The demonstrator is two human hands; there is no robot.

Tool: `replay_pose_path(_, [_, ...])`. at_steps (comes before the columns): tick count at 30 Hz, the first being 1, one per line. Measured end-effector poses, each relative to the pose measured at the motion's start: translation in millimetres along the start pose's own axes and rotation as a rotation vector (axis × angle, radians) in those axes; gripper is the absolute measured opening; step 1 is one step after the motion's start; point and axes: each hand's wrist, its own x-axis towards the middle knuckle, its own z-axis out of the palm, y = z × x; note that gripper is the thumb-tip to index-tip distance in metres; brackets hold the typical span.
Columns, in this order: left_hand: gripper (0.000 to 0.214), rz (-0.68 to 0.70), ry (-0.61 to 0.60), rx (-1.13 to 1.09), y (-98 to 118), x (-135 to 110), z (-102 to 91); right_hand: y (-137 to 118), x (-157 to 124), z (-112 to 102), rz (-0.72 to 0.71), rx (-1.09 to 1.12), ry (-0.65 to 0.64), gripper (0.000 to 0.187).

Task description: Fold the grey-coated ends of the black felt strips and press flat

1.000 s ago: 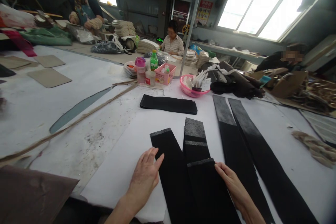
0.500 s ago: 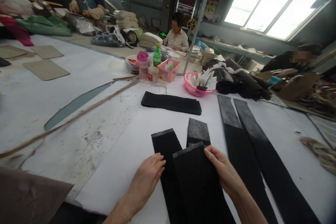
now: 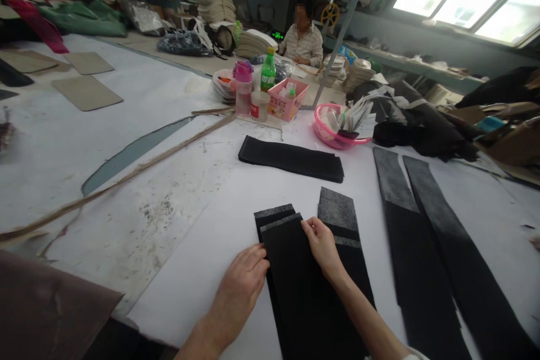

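Observation:
My right hand (image 3: 323,244) pinches the upper right corner of a black fabric strip (image 3: 291,270) with a thin grey end band. That strip lies over another black strip (image 3: 274,213), whose grey end shows just beyond it. Against the left edges of both, my left hand (image 3: 244,278) rests with its fingers stretched out, close together; its thumb is hard to see. Partly under my right forearm are more black strips (image 3: 338,208) with wide grey ends.
A stack of folded black strips (image 3: 291,158) lies ahead. Two long black strips (image 3: 394,180) extend along the right. Beyond stand a pink basin (image 3: 333,138), a pink box (image 3: 289,102), a green bottle (image 3: 268,72) and a purple-lidded bottle (image 3: 243,90). Another person (image 3: 304,39) sits behind.
My right hand has carried the upper strip left, so it now covers most of the left strip. More of the grey-ended strips beside it shows. The view has shifted slightly right.

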Motion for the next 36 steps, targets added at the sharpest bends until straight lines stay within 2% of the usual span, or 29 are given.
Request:
replay_pose_path(6, [0.023,0.015,0.136,0.186,-3,-3,5.3,-2,9,4,0.005,-0.082,0.024,0.041])
replay_pose_path(15, [0.022,0.001,0.139,0.223,-5,-1,6.1,-5,25,17,0.013,-0.212,0.035,0.036])
replay_pose_path(27, [0.017,0.034,0.157,0.213,-10,3,5.6,-7,32,19,0.028,-0.319,0.021,0.030])
replay_pose_path(32, [0.031,-0.023,0.203,0.275,-17,2,7.2,-5,35,20,0.043,-0.355,0.013,0.030])
replay_pose_path(36, [0.051,0.018,0.135,0.309,-23,7,4.4,-6,36,20,0.053,-0.377,-0.006,0.029])
